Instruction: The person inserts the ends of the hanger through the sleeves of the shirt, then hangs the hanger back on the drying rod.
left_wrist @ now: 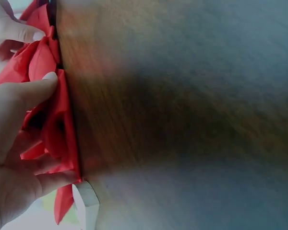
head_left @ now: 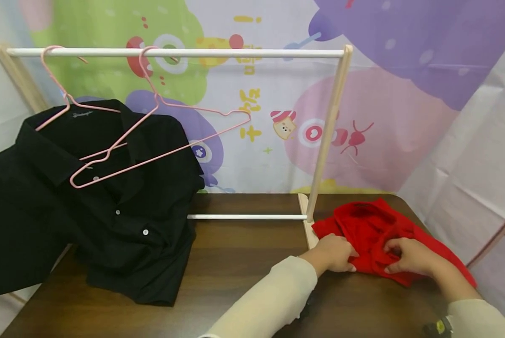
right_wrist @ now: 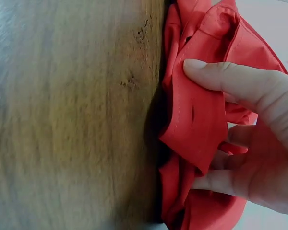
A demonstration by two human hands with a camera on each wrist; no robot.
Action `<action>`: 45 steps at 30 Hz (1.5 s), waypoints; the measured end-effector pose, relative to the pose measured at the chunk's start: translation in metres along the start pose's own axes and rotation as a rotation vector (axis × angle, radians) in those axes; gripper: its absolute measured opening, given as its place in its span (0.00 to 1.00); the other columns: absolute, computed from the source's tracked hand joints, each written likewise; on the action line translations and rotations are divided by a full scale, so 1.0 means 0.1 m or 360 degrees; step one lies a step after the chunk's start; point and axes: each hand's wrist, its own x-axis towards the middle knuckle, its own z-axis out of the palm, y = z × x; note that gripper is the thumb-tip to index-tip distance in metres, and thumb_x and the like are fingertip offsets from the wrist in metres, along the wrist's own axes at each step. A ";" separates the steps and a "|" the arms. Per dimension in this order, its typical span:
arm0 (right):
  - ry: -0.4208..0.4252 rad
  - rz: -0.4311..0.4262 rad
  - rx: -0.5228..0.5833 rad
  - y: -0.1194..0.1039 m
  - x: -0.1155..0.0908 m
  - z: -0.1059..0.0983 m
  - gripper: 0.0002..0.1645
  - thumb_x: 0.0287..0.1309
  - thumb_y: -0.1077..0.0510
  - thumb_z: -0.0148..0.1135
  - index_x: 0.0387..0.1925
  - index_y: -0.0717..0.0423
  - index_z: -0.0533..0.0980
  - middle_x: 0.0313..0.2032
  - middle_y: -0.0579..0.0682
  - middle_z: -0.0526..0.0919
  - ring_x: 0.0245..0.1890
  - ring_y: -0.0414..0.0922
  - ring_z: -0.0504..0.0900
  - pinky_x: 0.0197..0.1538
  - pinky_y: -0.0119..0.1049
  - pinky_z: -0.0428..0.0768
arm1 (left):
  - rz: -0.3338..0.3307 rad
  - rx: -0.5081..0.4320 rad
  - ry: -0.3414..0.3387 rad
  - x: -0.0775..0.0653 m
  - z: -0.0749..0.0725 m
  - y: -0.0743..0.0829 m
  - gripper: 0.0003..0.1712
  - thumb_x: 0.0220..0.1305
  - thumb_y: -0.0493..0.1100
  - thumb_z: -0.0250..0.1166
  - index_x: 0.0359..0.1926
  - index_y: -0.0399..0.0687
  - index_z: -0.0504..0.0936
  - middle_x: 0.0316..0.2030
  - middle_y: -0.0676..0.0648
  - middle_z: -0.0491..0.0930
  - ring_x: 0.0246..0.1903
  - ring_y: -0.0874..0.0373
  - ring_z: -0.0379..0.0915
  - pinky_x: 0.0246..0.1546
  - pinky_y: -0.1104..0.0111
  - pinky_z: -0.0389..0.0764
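Observation:
A crumpled red shirt (head_left: 366, 220) lies at the right end of the table, beside the rack's foot. My left hand (head_left: 334, 253) touches its near left part; in the left wrist view the thumb (left_wrist: 41, 90) rests on the cloth, well apart from the extended fingers. With my right hand (head_left: 413, 258) I hold the shirt's near right part. In the right wrist view, the thumb (right_wrist: 225, 79) presses on a stitched strip with a buttonhole (right_wrist: 193, 114), while the other fingers curl at the cloth's far side, partly hidden.
A white-barred rack (head_left: 256, 53) stands on the brown table (head_left: 244, 277). From it hang a black shirt (head_left: 121, 225) on a pink hanger (head_left: 54, 77) and a bare pink hanger (head_left: 202, 142) in front. Behind is a cartoon-printed curtain (head_left: 273, 164).

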 end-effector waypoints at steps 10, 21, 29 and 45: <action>0.0130 -0.0100 -0.0090 -0.04 -0.18 0.08 0.23 0.32 0.51 0.82 0.32 0.49 0.77 0.31 0.39 0.75 0.31 0.37 0.73 0.34 0.36 0.74 | 0.0079 0.0057 0.0087 -0.20 0.05 0.11 0.24 0.62 0.64 0.62 0.60 0.79 0.77 0.48 0.70 0.79 0.53 0.71 0.70 0.50 0.76 0.68; 0.0354 -0.0334 -0.0213 -0.15 -0.37 0.23 0.28 0.32 0.49 0.83 0.38 0.51 0.79 0.37 0.39 0.76 0.36 0.37 0.76 0.38 0.38 0.78 | 0.0260 -0.0004 0.0166 -0.51 0.10 0.05 0.26 0.64 0.64 0.61 0.63 0.73 0.76 0.39 0.68 0.83 0.49 0.69 0.71 0.47 0.76 0.68; 0.0328 -0.0459 -0.0208 -0.32 -0.45 0.34 0.28 0.33 0.48 0.82 0.39 0.50 0.79 0.38 0.38 0.75 0.36 0.36 0.75 0.38 0.37 0.78 | 0.0371 0.0071 0.0125 -0.81 0.10 0.05 0.27 0.64 0.65 0.60 0.62 0.71 0.76 0.36 0.65 0.82 0.46 0.70 0.72 0.44 0.76 0.69; 0.0099 -0.0406 -0.0220 -0.81 -0.43 0.45 0.30 0.36 0.43 0.80 0.41 0.52 0.80 0.38 0.38 0.76 0.35 0.37 0.76 0.38 0.38 0.79 | 0.0569 0.0085 0.0176 -1.34 0.16 -0.19 0.25 0.65 0.63 0.60 0.61 0.68 0.78 0.31 0.63 0.81 0.39 0.70 0.71 0.42 0.78 0.66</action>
